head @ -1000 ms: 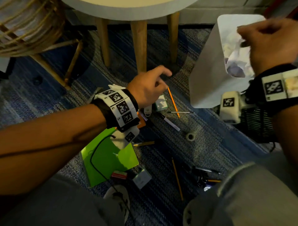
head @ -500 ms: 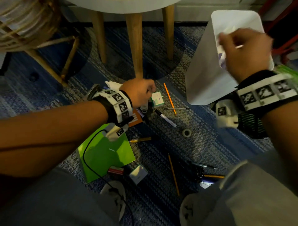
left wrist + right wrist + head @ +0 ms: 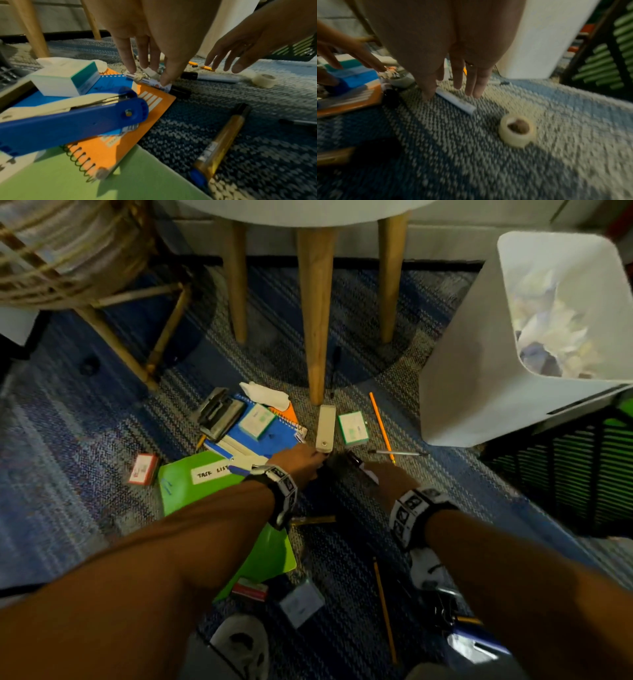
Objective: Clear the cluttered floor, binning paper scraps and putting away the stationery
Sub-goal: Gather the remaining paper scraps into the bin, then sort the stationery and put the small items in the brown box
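Observation:
Stationery is strewn over the blue carpet. My left hand [image 3: 306, 462] [image 3: 148, 75] reaches down at the corner of the orange notebook [image 3: 120, 142], thumb and fingertips pinching a white-labelled marker [image 3: 163, 84] with a black cap. My right hand [image 3: 385, 475] [image 3: 452, 92] is just to the right, fingers straight and spread, empty, over a grey-white marker [image 3: 457, 101] lying between thumb and fingers. A crumpled white paper scrap [image 3: 265, 397] lies behind the blue notebook [image 3: 260, 436]. The white bin [image 3: 472, 378] at the right holds paper scraps [image 3: 555, 330].
A tape roll [image 3: 516, 130] sits near my right hand. A blue stapler [image 3: 68, 121], sticky-note block [image 3: 353, 428], orange pencil [image 3: 382, 426] and green folder [image 3: 191, 484] lie around. Wooden table legs [image 3: 317, 313] stand behind; a black slatted crate [image 3: 565, 474] is right of the bin.
My right hand came down from the bin's mouth to the carpet beside the left hand. The left hand's fingertips lowered onto the marker by the notebook.

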Tool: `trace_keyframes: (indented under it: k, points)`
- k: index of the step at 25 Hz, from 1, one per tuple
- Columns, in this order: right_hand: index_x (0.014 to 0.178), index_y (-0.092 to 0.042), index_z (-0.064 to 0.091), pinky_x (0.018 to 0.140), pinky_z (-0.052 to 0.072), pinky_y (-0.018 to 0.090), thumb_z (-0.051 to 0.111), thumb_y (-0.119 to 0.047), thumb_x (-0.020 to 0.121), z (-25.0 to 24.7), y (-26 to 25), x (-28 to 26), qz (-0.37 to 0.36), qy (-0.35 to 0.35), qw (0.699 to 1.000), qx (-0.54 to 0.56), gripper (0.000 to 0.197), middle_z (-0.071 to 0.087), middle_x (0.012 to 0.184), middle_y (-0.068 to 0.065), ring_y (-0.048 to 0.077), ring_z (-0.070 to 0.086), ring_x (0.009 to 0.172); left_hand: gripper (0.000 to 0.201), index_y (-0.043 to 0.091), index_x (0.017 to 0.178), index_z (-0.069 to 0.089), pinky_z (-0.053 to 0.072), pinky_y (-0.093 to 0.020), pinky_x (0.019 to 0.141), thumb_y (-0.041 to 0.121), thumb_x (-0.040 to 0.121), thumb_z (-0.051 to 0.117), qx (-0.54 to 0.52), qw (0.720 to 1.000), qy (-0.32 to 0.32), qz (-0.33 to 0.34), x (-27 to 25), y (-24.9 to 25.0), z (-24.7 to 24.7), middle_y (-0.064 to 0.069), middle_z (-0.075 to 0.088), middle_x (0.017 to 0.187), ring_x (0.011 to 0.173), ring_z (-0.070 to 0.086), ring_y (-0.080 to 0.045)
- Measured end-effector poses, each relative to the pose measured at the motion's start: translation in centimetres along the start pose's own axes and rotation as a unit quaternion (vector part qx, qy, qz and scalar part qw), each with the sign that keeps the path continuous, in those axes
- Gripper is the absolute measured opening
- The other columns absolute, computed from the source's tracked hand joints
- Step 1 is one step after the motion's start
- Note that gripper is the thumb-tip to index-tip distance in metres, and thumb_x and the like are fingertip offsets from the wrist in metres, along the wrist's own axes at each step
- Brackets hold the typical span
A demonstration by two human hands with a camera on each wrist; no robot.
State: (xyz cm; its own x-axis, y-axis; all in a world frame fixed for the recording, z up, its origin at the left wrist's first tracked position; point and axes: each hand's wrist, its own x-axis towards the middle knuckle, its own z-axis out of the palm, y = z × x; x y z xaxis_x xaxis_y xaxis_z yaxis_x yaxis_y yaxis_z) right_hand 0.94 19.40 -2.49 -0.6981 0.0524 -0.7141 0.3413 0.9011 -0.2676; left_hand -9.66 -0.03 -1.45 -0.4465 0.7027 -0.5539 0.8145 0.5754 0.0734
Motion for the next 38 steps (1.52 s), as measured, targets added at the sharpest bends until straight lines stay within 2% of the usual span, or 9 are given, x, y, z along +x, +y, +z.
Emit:
trace_keyframes:
  k: [3,6,8,14,19,23,26,32,38]
  points:
    - [0.147,-0.031,0.022,0.082,0.050,0.044,0.049,-0.025,0.095,2.4,1.4,1.3,0.057,0.033,0.996,0.055,0.059,0.055,0.130,0.014,0.035,0.059,0.106,0.069,0.025,0.150,0.024,0.047,-0.043,0.081,0.025,0.090,0.058,0.029,0.998,0.041,-0.024,1.4,-0.6,2.3,-0.009,0.052,0.130,0.114,0.052,-0.032]
    - [0.126,-0.024,0.044,0.074,0.053,0.042,0.051,-0.035,0.093,3.1,1.7,2.0,0.077,0.038,0.996,0.026,0.036,0.066,0.104,0.012,0.033,0.063,0.088,0.072,0.026,0.130,0.059,0.048,-0.032,0.051,0.028,0.062,0.083,0.077,0.989,0.114,-0.045,2.3,0.5,4.0,-0.003,0.065,0.082,0.068,0.063,-0.026]
    - [0.116,-0.017,0.050,0.078,0.054,0.043,0.052,-0.034,0.092,2.8,1.6,2.0,0.066,0.010,0.998,0.006,0.029,0.064,0.102,0.011,0.033,0.062,0.089,0.061,0.024,0.119,0.067,0.045,-0.029,0.046,0.023,0.060,0.083,0.081,0.982,0.165,-0.035,3.1,0.9,4.8,-0.001,0.061,0.072,0.062,0.061,-0.024]
    - [0.110,-0.007,0.056,0.073,0.051,0.035,0.049,-0.016,0.093,0.4,1.5,2.9,0.110,0.085,0.989,0.049,0.020,0.063,0.108,0.014,0.031,0.062,0.097,0.057,0.017,0.143,0.035,0.044,-0.039,0.083,0.034,0.092,0.052,0.024,0.994,0.084,-0.067,3.1,-0.1,3.4,-0.006,0.063,0.114,0.106,0.057,-0.030]
    - [0.107,-0.005,0.056,0.081,0.044,0.043,0.054,-0.016,0.090,-0.5,3.1,4.2,0.120,0.246,0.962,-0.007,0.020,0.052,0.116,0.013,0.036,0.051,0.106,0.069,0.020,0.153,-0.002,0.045,-0.038,0.069,0.027,0.100,0.041,-0.005,0.999,0.031,-0.044,1.7,0.6,1.7,-0.016,0.064,0.109,0.095,0.062,-0.039]
    - [0.119,-0.005,0.055,0.088,0.044,0.038,0.045,-0.018,0.098,-2.1,5.5,4.3,0.064,0.091,0.990,-0.084,0.027,0.058,0.124,0.017,0.034,0.056,0.115,0.055,0.021,0.151,0.017,0.046,-0.042,0.076,0.012,0.099,0.032,0.008,0.996,0.051,0.067,-0.5,1.9,-2.8,-0.008,0.046,0.137,0.103,0.059,-0.037]
    - [0.129,-0.006,0.048,0.089,0.040,0.032,0.045,-0.011,0.098,-5.4,4.6,3.1,0.022,0.018,0.996,-0.080,0.032,0.055,0.129,0.015,0.028,0.055,0.115,0.058,0.030,0.150,0.017,0.047,-0.042,0.073,0.015,0.098,0.036,-0.128,0.986,0.077,0.068,-2.1,2.4,-6.5,-0.003,0.045,0.129,0.096,0.059,-0.037]
    - [0.112,-0.019,0.049,0.079,0.050,0.042,0.048,-0.020,0.094,-16.1,1.3,-3.2,-0.067,0.137,0.987,-0.045,0.018,0.065,0.096,0.012,0.032,0.061,0.088,0.044,0.029,0.135,0.042,0.046,-0.032,0.077,0.027,0.091,0.035,-0.248,0.926,0.262,0.110,-5.9,1.3,-16.5,0.005,0.054,0.128,0.101,0.058,-0.023]
    - [0.095,-0.026,0.040,0.059,0.034,0.037,0.043,-0.004,0.092,-26.3,-4.7,-14.5,-0.261,0.315,0.890,0.200,0.022,0.043,0.078,0.011,0.032,0.041,0.067,0.040,0.011,0.132,0.050,0.043,-0.031,0.080,0.005,0.094,0.039,-0.349,0.763,0.522,0.152,-10.0,-0.4,-26.8,-0.006,0.050,0.108,0.092,0.050,-0.020]
